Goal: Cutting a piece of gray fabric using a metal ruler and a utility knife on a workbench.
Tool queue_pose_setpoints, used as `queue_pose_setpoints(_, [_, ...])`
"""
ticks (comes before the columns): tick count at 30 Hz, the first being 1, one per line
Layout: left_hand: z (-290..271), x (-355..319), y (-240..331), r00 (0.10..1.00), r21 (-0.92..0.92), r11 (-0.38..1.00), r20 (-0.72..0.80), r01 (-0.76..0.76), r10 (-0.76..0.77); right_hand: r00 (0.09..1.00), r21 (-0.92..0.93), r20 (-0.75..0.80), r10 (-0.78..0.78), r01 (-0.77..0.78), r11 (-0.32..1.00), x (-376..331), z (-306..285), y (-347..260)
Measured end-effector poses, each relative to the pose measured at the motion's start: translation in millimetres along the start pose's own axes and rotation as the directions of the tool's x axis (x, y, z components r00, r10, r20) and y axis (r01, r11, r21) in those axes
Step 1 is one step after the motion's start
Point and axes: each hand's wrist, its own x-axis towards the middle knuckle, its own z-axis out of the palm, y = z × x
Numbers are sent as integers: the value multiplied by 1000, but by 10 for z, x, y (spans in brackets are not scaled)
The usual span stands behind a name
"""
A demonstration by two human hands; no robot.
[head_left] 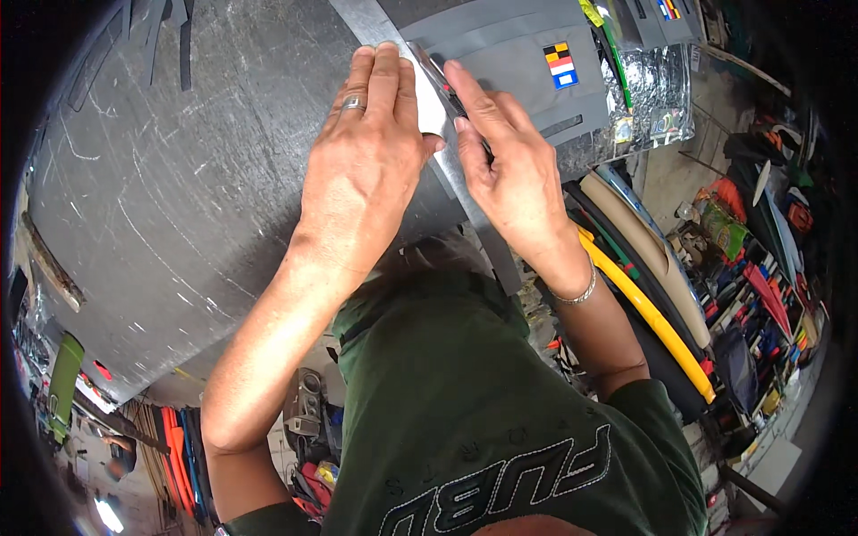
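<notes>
My left hand [365, 147] lies flat with its fingers stretched out, pressing on a long metal ruler [366, 20] that slants across the dark work table. My right hand [517, 170] is closed round a slim dark utility knife [433, 71], its index finger laid along the top. The knife is at the ruler's right edge, where grey sheet material [487, 49] lies on the table. A patch of small coloured flags [561, 65] is on that sheet. Strong glare whitens the ruler between my hands, and the exact blade tip is hard to make out.
The scratched dark table [197, 196] spreads to the left, with narrow dark offcuts [186, 54] at its far left. Shiny silver wrapping [657, 89] lies at the right edge. Rolls of material, one yellow [652, 308], stand right of me beside cluttered shelves [751, 295].
</notes>
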Motion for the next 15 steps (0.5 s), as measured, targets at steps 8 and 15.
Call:
queue_pose_setpoints(8, [-5,2,9,1000,-10,1000,-2,-1,0,997,-38,4,-71,71,997,25,-29,29])
queue_pose_setpoints(15, [9,-15,3,1000,7,1000,-8,2,-1,995,-63,84,-52,57,996,88,-163,-118])
